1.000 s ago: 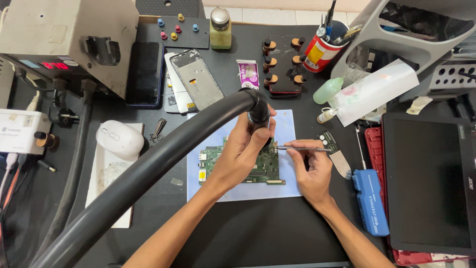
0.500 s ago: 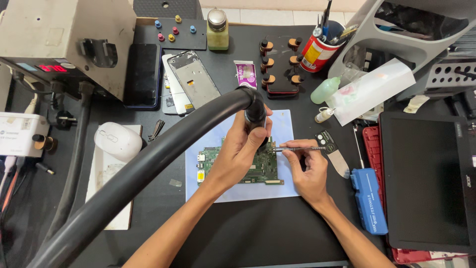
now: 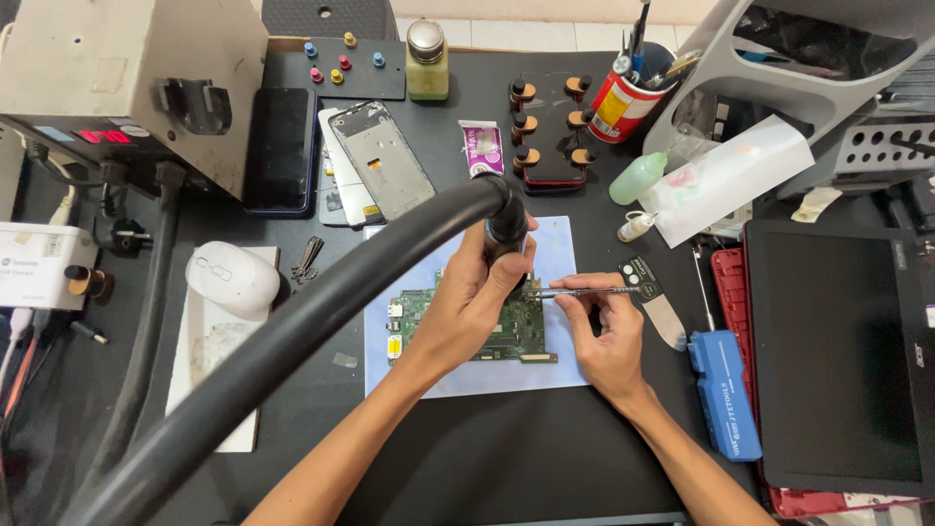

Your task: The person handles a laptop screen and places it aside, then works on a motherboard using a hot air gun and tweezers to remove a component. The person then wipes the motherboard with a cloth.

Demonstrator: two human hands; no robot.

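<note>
Fingers of the left hand (image 3: 477, 292) are wrapped tightly around the black cylindrical handpiece (image 3: 506, 226) at the end of a thick black flexible hose (image 3: 292, 341), holding it roughly upright with its nozzle end pointing down at the board; the tip itself is hidden behind the fingers. Fingers of the right hand (image 3: 604, 336) are pinched narrowly on a pair of slim metal tweezers (image 3: 582, 290), which lie nearly level and point left toward the handpiece.

Beneath both hands lies the green rectangular printed circuit board (image 3: 521, 336), flat on a pale blue rectangular work mat (image 3: 545, 253) near the middle of the black bench top (image 3: 467, 458). The left palm covers the board's centre; the tweezer tips meet the board's upper right edge just beside the handpiece.

The hose runs from the handpiece down to the lower left corner of the view. At upper left stands a beige box-shaped station with a red display (image 3: 117, 88). Left of the mat rests a white computer mouse (image 3: 232, 278). Above the mat lie a bare silver phone frame (image 3: 382, 173) and a black phone (image 3: 280, 148). Right of the right hand lie a blue rectangular tool case (image 3: 726, 394) and a closed black laptop (image 3: 838, 356). A red-and-yellow can holding tools (image 3: 621, 102) stands at the upper right.
</note>
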